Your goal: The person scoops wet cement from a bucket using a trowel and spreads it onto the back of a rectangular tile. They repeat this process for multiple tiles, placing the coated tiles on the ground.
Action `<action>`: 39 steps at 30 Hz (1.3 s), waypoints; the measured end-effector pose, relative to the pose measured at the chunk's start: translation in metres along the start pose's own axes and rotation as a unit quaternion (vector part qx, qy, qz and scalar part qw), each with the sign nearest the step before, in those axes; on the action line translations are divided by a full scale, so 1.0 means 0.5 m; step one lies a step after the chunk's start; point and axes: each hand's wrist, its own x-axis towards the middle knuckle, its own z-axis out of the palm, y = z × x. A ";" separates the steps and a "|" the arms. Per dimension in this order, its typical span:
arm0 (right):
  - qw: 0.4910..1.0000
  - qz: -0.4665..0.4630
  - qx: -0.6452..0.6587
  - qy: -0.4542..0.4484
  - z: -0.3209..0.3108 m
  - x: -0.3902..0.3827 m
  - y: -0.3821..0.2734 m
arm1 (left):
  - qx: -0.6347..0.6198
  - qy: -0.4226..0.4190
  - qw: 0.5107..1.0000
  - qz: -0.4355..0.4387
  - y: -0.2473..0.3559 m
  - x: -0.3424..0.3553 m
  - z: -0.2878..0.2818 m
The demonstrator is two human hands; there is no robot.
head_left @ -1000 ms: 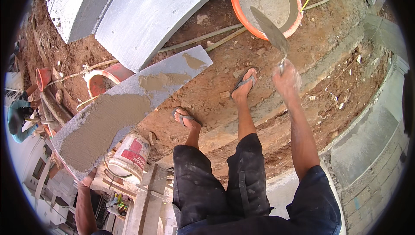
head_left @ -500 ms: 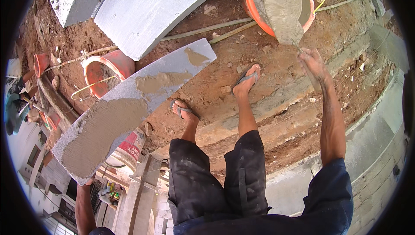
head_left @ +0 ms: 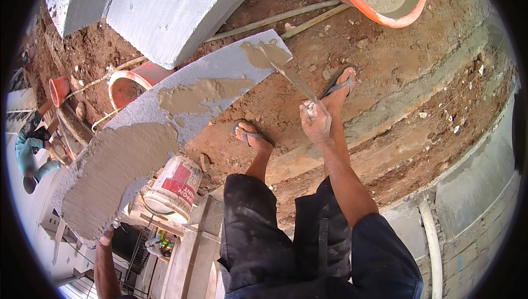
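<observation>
A long pale grey block (head_left: 192,118) slants from lower left to upper centre. Wet mortar (head_left: 124,161) coats its near-left part, and thinner patches lie on its middle and far end. At the lower-left end my left hand (head_left: 106,237) grips the block's edge, its fingers partly hidden by the block. My right hand (head_left: 317,123) is closed around the handle of a trowel (head_left: 293,79). The trowel's tip rests at the mortar patch on the block's far end. An orange bucket (head_left: 404,23) of mortar stands at the upper right, beyond my right hand.
Large grey curved blocks (head_left: 165,10) lie at the upper left. An orange bucket (head_left: 118,87) sits behind the slanting block, a white paint pail (head_left: 176,186) on its near side. Poles (head_left: 313,27) cross the reddish soil. Another person (head_left: 33,148) is at the far left.
My right hand and the trowel have moved left from the mortar bucket to the block's far end. The mortar scooped up at the bucket's rim no longer shows there. My view has shifted slightly.
</observation>
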 end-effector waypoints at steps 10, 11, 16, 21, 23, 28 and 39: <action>0.968 0.061 -0.144 -0.196 -0.149 0.023 -0.348 | -0.010 0.048 0.999 0.019 0.030 -0.007 0.027; 0.969 0.044 -0.137 -0.199 -0.158 -0.004 -0.386 | -0.008 0.059 0.998 0.026 0.051 0.006 0.037; 0.981 0.037 -0.066 -0.179 -0.228 -0.120 -0.550 | 0.008 0.023 0.992 0.122 0.205 0.115 0.083; 0.981 -0.089 -0.027 -0.168 -0.282 -0.226 -0.699 | 0.036 0.051 0.991 0.122 0.289 0.112 0.094; 0.976 -0.100 -0.002 -0.194 -0.307 -0.264 -0.738 | 0.040 0.018 0.994 0.096 0.294 0.116 0.101; 0.957 -0.145 0.120 -0.221 -0.388 -0.335 -0.764 | -0.038 0.035 0.994 0.092 0.273 0.112 0.109; 0.978 0.079 -0.046 -0.189 -0.239 -0.075 -0.447 | 0.039 0.045 0.990 0.128 0.306 0.115 0.110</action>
